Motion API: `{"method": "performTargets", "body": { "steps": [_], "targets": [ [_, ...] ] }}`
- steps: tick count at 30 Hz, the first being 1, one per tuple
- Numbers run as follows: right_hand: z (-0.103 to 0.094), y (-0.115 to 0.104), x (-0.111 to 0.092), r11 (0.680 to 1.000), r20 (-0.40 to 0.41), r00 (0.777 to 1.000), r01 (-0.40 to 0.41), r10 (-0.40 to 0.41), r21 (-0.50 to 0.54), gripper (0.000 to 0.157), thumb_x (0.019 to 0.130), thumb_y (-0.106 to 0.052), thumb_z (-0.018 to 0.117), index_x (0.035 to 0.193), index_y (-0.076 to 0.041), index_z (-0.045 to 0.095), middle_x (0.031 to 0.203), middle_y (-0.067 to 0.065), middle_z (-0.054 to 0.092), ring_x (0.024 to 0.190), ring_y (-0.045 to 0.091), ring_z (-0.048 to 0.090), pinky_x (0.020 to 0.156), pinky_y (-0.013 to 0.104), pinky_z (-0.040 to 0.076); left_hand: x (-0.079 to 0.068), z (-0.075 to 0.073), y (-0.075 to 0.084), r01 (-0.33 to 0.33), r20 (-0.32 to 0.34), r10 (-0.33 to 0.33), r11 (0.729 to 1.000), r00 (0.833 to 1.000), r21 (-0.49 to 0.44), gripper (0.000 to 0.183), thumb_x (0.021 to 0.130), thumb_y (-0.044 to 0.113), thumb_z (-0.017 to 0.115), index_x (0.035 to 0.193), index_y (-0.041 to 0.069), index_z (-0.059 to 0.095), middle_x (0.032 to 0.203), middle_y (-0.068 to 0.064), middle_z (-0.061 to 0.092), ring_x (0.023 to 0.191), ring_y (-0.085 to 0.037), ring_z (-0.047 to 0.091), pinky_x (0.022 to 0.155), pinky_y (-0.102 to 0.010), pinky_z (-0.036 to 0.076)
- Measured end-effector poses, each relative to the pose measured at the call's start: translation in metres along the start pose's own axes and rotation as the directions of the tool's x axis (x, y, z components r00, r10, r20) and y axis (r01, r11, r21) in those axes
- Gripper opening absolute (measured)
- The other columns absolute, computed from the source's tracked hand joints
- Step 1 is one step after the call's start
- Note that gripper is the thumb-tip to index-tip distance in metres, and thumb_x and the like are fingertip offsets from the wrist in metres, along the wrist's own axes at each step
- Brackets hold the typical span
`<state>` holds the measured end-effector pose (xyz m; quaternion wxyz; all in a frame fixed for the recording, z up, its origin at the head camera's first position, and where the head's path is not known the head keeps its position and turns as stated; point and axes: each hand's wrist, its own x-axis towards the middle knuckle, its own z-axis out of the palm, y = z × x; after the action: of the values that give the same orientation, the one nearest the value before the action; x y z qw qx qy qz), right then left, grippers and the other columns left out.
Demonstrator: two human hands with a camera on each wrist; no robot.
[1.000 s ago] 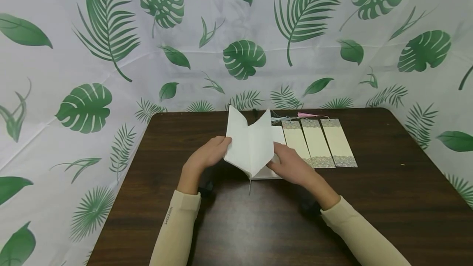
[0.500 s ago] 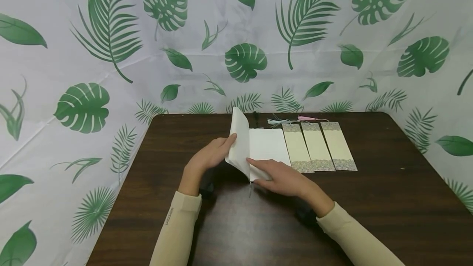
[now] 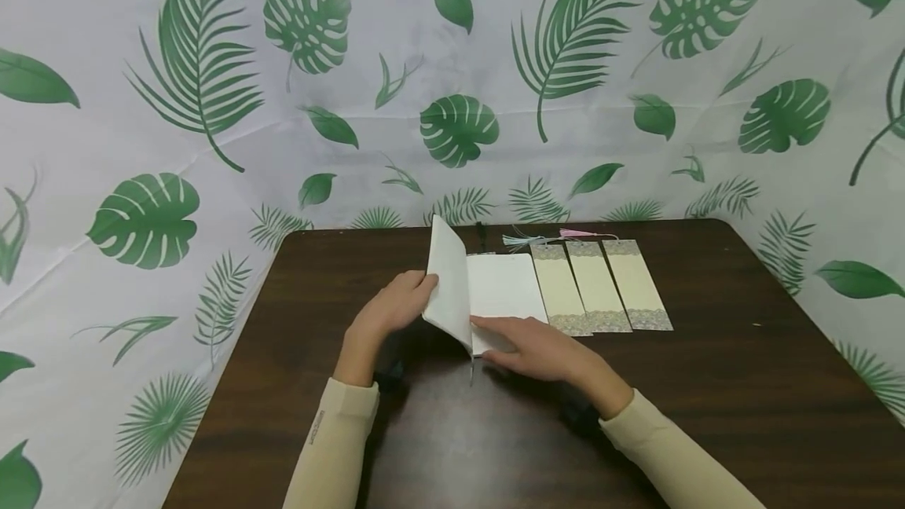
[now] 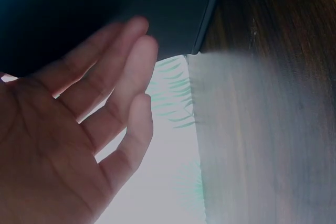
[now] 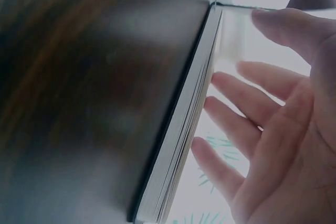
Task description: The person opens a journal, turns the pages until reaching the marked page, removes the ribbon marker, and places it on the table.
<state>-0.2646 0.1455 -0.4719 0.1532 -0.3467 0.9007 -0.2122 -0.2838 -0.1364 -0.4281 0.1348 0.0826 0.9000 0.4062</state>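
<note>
A notebook [image 3: 505, 285] with blank white pages lies spread on the table, a thin ribbon [image 3: 471, 371] hanging from the bottom of its spine. Its left part stands raised. My left hand [image 3: 392, 307] holds that raised part at the left edge, thumb on the page side, fingers behind against the dark cover [image 4: 168, 9]. My right hand [image 3: 533, 344] rests its fairly straight fingers on the lower right page near the spine. From the right wrist view, the fingertips touch the stacked page edges [image 5: 181, 119].
Three cream bookmarks [image 3: 639, 285] with patterned ends lie side by side right of the notebook, their tassels [image 3: 523, 241] toward the back edge. A dark thin item [image 3: 482, 234] shows behind the notebook. A leaf-print cloth [image 3: 382, 132] hangs behind the dark wooden table [image 3: 452, 446].
Pages that stood fanned between both hands now lean left with the raised part, baring the right page. My right hand has come left and down onto that page.
</note>
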Motion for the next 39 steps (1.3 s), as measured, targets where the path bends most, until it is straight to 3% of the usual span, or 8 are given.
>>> {"method": "performTargets", "body": {
  "steps": [5, 12, 19, 33, 39],
  "targets": [
    [-0.001, 0.004, 0.000, 0.996, 0.007, 1.000, 0.027, -0.027, -0.084, 0.062, 0.108, -0.038, 0.065, 0.161, -0.011, 0.050, 0.169, 0.008, 0.046, 0.153, 0.034, 0.049, 0.119, 0.056, 0.045, -0.002, 0.000, -0.003, -0.023, 0.004, 0.023, 0.999, 1.000, -0.031, 0.053, 0.113, 0.042, 0.029, 0.116, 0.009, 0.069, 0.102, -0.009, 0.066, 0.103, -0.024, 0.063, 0.102, -0.049, 0.049],
    [-0.004, 0.014, -0.001, 0.982, -0.026, 0.999, -0.040, 0.035, -0.185, 0.067, 0.104, -0.041, 0.071, 0.161, -0.013, 0.050, 0.170, 0.012, 0.044, 0.153, 0.035, 0.049, 0.118, 0.056, 0.046, -0.002, 0.000, -0.002, -0.030, 0.023, 0.031, 0.999, 0.999, -0.039, 0.055, 0.114, 0.043, 0.028, 0.126, 0.006, 0.067, 0.118, -0.012, 0.066, 0.120, -0.028, 0.060, 0.111, -0.052, 0.046],
    [-0.011, 0.019, -0.003, 0.985, -0.011, 0.998, -0.070, 0.069, -0.160, 0.071, 0.102, -0.047, 0.072, 0.161, -0.013, 0.051, 0.171, 0.012, 0.043, 0.155, 0.035, 0.046, 0.120, 0.057, 0.044, -0.003, 0.000, -0.003, -0.023, 0.036, 0.024, 0.999, 0.999, -0.040, 0.059, 0.114, 0.044, 0.028, 0.140, 0.003, 0.062, 0.140, -0.015, 0.062, 0.137, -0.031, 0.055, 0.119, -0.055, 0.042],
    [-0.014, 0.021, -0.004, 0.991, 0.021, 0.997, -0.064, 0.067, -0.119, 0.058, 0.106, -0.041, 0.068, 0.158, -0.017, 0.056, 0.170, 0.009, 0.044, 0.154, 0.034, 0.047, 0.119, 0.057, 0.045, -0.004, -0.001, 0.001, -0.006, 0.044, 0.007, 1.000, 0.999, -0.029, 0.062, 0.114, 0.045, 0.029, 0.149, 0.001, 0.056, 0.152, -0.018, 0.056, 0.144, -0.033, 0.051, 0.124, -0.056, 0.038],
    [-0.012, 0.020, -0.002, 0.982, -0.009, 0.999, -0.051, 0.050, -0.179, 0.062, 0.103, -0.047, 0.072, 0.156, -0.020, 0.058, 0.168, 0.008, 0.047, 0.153, 0.036, 0.048, 0.119, 0.058, 0.045, -0.004, -0.002, 0.000, -0.008, 0.048, 0.009, 1.000, 0.999, -0.026, 0.062, 0.114, 0.045, 0.027, 0.148, 0.001, 0.056, 0.152, -0.017, 0.056, 0.144, -0.033, 0.051, 0.123, -0.056, 0.039]
  ]
}}
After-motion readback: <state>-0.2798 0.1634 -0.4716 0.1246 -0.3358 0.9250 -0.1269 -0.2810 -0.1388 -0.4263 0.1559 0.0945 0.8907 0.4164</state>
